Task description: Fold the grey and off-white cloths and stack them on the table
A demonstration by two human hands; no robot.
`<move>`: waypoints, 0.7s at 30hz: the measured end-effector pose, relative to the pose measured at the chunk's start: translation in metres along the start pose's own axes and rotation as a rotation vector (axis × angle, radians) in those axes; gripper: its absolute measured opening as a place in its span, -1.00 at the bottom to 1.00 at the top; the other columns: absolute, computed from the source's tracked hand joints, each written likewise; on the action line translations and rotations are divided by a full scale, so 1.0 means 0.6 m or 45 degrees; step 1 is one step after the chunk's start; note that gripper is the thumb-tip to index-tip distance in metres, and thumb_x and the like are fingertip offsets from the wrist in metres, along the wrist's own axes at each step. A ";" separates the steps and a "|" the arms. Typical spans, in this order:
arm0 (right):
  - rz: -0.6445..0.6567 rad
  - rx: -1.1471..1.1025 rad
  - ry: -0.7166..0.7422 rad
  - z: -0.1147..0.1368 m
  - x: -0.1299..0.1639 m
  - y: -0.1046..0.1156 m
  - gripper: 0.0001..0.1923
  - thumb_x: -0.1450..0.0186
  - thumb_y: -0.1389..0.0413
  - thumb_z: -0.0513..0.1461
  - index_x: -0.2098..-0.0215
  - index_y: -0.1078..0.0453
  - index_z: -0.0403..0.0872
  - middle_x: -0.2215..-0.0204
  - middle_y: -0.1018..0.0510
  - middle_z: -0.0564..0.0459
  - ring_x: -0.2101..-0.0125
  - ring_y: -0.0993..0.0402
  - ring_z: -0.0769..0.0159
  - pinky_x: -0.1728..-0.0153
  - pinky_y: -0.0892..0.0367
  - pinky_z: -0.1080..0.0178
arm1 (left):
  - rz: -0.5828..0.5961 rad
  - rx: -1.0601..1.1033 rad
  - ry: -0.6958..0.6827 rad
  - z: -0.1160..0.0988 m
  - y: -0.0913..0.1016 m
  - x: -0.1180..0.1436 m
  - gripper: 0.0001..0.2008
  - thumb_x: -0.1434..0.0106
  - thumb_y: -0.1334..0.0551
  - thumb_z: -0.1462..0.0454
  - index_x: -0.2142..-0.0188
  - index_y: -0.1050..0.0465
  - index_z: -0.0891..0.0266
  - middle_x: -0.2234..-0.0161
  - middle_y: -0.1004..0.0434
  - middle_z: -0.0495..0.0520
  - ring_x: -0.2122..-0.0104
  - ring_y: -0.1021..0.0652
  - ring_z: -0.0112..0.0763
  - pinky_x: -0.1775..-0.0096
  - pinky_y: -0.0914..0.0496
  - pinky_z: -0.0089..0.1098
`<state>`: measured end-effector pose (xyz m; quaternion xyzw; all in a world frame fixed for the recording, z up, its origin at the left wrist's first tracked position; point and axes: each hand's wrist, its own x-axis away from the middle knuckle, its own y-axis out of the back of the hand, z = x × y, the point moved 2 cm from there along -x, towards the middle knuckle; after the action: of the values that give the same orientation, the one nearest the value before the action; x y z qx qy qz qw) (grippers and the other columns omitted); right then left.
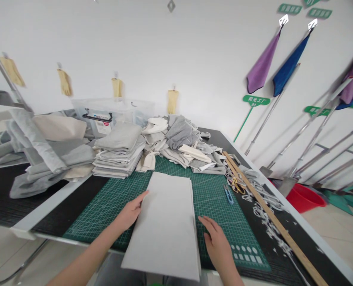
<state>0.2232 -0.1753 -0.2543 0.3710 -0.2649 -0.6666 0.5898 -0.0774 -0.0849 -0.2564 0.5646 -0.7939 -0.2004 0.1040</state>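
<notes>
A long folded piece of light grey cloth [167, 222] lies lengthwise on the green cutting mat [215, 198], its near end hanging over the table's front edge. My left hand [130, 212] rests on the cloth's left edge with the fingers flat and pointing right. My right hand [215, 240] lies flat on the mat at the cloth's right edge, fingertips touching it. Neither hand grips anything.
A neat stack of folded grey cloths [119, 157] and a loose pile of grey and cream pieces [182, 143] sit behind the mat. Blue snips [228, 194], yellow scissors [237, 185], a wooden ruler [272, 218] and fabric trimmings lie at the right. A clear bin [105, 115] stands at the back.
</notes>
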 end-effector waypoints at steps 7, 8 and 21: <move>0.118 0.610 0.189 0.017 -0.054 0.005 -0.47 -0.08 0.13 -0.37 0.01 -0.10 0.21 -0.01 -0.20 0.15 0.11 -0.19 0.24 0.22 -0.17 0.14 | 0.072 -1.043 -0.414 -0.025 0.030 0.007 -0.44 -0.02 0.01 0.47 0.01 -0.12 -0.05 0.03 -0.18 0.02 0.06 -0.23 -0.30 0.02 -0.06 -0.17; 0.115 0.617 0.220 0.020 -0.061 0.003 -0.45 -0.08 0.14 -0.38 0.00 -0.08 0.21 -0.02 -0.17 0.15 0.10 -0.18 0.25 0.20 -0.15 0.13 | 0.068 -1.101 -0.462 -0.028 0.028 0.004 -0.45 -0.03 -0.02 0.45 0.01 -0.12 -0.08 -0.02 -0.12 0.00 0.01 -0.18 -0.27 -0.01 0.02 -0.12; 0.512 0.212 0.365 0.013 -0.069 0.017 -0.42 -0.02 0.13 -0.37 0.02 -0.09 0.22 -0.12 0.10 0.19 -0.10 0.20 0.33 -0.01 0.35 -0.04 | 0.447 -0.427 -0.291 -0.017 0.014 -0.028 -0.69 -0.10 -0.03 0.19 0.12 -0.28 -0.03 0.00 -0.17 -0.10 -0.03 -0.17 -0.39 -0.05 0.07 -0.25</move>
<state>0.2240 -0.1369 -0.2340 0.4489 -0.3009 -0.4527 0.7093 -0.0749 -0.0688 -0.2425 0.3667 -0.8421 -0.3703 0.1387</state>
